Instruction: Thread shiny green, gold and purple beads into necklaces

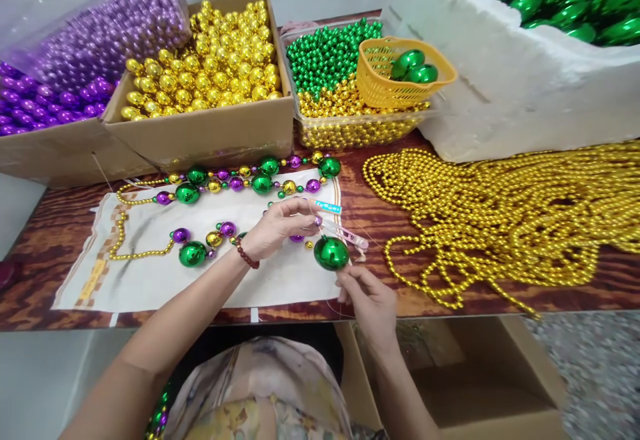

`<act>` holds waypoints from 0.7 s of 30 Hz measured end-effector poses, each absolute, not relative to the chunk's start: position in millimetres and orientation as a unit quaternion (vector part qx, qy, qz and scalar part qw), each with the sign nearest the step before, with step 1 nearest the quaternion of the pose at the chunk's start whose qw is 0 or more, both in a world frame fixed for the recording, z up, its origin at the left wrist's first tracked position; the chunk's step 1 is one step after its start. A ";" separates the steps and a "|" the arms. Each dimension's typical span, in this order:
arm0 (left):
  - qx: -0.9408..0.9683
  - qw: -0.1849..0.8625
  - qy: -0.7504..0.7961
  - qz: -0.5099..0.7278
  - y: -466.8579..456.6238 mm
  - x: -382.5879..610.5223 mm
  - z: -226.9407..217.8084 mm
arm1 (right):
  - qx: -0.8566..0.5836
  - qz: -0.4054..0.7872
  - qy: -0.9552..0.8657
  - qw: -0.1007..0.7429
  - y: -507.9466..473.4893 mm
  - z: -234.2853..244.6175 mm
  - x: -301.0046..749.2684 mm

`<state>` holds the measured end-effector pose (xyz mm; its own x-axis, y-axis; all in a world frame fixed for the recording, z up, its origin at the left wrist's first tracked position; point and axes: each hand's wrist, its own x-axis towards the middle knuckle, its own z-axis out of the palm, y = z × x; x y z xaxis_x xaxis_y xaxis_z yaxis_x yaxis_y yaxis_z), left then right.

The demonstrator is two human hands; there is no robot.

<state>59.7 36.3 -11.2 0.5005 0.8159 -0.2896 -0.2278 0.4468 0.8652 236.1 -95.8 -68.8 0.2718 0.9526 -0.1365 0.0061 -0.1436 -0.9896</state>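
My left hand (280, 225), with a brown beaded bracelet at the wrist, pinches a small purple bead (318, 221) over the white towel (140, 287). Just below it is a large shiny green bead (331, 254), whose lower right side the fingertips of my right hand (370, 300) grip. A thin thread shows faintly near both hands. On the towel lies a necklace of green, purple and gold beads (187, 193), curving round at the left into a small gold bead chain (120, 227). My left hand hides part of its lower run. A pink-handled tool (355, 236) lies behind the green bead.
Along the back stand a cardboard box of gold beads (200, 120), purple beads (55, 103), a clear tub (360, 135), a yellow basket (375, 87) with green beads, and a white foam box (500, 87). Gold bead chains (490, 220) cover the table's right side. An open carton (500, 420) sits below.
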 end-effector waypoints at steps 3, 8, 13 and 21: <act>0.470 0.719 0.393 0.328 38.2 67.0 -11.9 | -0.614 0.456 -0.379 0.521 -83.5 -76.5 236.0; 0.561 0.619 0.397 0.381 44.0 77.0 1.4 | -0.637 0.457 -0.413 0.464 -72.7 -84.3 249.5; 0.584 0.573 0.378 0.433 39.1 79.0 19.2 | -0.633 0.339 -0.512 0.472 -61.8 -70.7 257.1; 0.592 0.575 0.357 0.437 35.8 72.2 42.5 | -0.542 0.293 -0.649 0.445 -25.8 -54.1 239.2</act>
